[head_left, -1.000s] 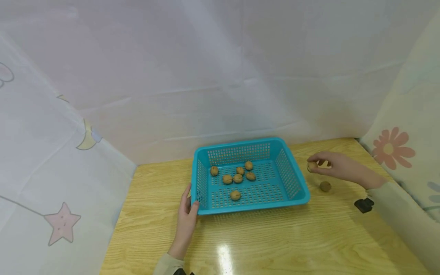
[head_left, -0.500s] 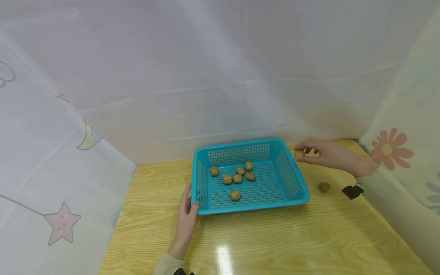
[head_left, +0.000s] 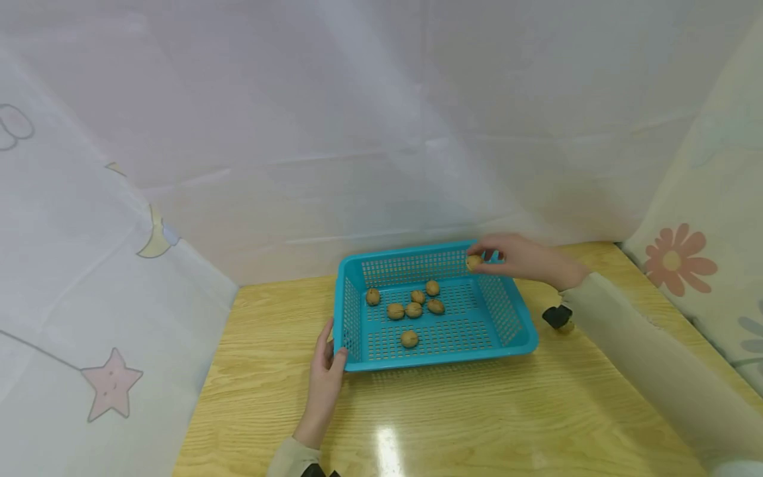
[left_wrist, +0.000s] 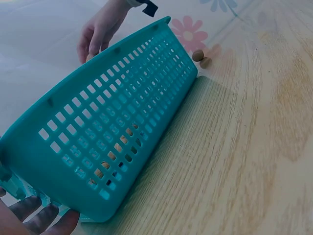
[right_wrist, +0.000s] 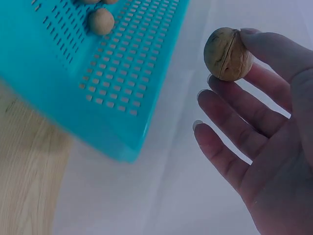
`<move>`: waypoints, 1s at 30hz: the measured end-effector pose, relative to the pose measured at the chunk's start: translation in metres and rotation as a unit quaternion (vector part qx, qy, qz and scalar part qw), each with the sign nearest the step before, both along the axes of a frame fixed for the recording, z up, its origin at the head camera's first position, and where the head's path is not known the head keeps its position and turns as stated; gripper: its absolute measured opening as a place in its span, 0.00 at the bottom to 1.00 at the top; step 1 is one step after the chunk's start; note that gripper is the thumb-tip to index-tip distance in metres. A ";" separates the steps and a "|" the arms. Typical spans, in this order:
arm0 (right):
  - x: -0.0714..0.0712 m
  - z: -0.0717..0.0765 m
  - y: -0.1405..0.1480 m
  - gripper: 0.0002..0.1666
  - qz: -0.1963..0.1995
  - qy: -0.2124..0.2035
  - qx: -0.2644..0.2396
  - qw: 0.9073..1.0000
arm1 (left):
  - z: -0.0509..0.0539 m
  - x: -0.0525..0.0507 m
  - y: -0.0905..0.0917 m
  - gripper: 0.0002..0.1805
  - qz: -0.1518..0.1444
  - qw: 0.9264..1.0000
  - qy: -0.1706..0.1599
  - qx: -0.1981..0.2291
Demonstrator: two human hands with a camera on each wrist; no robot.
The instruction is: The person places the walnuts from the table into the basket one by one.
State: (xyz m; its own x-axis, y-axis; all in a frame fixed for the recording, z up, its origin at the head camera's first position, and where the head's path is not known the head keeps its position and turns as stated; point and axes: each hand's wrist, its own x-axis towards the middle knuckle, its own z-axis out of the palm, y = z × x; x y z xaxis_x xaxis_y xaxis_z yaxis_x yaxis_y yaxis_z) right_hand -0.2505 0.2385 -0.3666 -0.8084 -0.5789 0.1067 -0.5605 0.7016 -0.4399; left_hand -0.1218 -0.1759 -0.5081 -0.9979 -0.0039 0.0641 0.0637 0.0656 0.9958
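Note:
A blue perforated plastic basket (head_left: 441,359) stands on the table with several walnuts (head_left: 409,339) on its floor. My left hand (head_left: 325,381) grips its left end, thumb at the rim; in the left wrist view the curled fingers (left_wrist: 66,223) lie against that end. Above the basket's back right corner, my right hand (head_left: 521,258) pinches one walnut (right_wrist: 226,55) between thumb and fingertips, clear of the rim. Its other fingers are spread below the nut in the right wrist view.
On the wooden table (head_left: 477,417), a loose walnut (head_left: 568,327) lies right of the basket, partly covered by the black device (head_left: 557,317) on my right wrist. A pale cloth wall (head_left: 381,165) rises right behind the basket, with side walls left and right.
My right hand has carried the pinched walnut leftward and slightly up, from beside the basket to over its back right corner. The left hand and basket have stayed put.

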 end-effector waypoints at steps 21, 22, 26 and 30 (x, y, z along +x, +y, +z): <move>-0.033 -0.049 -0.055 0.30 -0.035 -0.062 -0.021 0.997 | 0.001 -0.001 0.004 0.35 -0.001 1.000 -0.001 0.001; -0.034 -0.052 -0.055 0.28 -0.037 -0.064 -0.017 0.997 | 0.001 -0.001 0.004 0.35 -0.001 1.000 -0.001 0.001; -0.037 -0.062 -0.057 0.19 -0.032 -0.070 0.001 0.997 | 0.000 0.000 0.003 0.35 -0.001 1.000 -0.004 0.003; -0.038 -0.070 -0.060 0.20 -0.042 -0.082 0.014 0.996 | 0.001 0.000 0.002 0.35 0.000 1.000 -0.004 0.001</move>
State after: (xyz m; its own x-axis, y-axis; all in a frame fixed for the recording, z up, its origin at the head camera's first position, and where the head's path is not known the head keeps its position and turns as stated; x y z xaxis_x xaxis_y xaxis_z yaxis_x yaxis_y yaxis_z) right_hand -0.2884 0.1784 -0.4366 -0.8594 -0.5092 -0.0452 -0.4216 0.7561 -0.5006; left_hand -0.1218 -0.1735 -0.5074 -0.9984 -0.0039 0.0560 0.0556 0.0642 0.9964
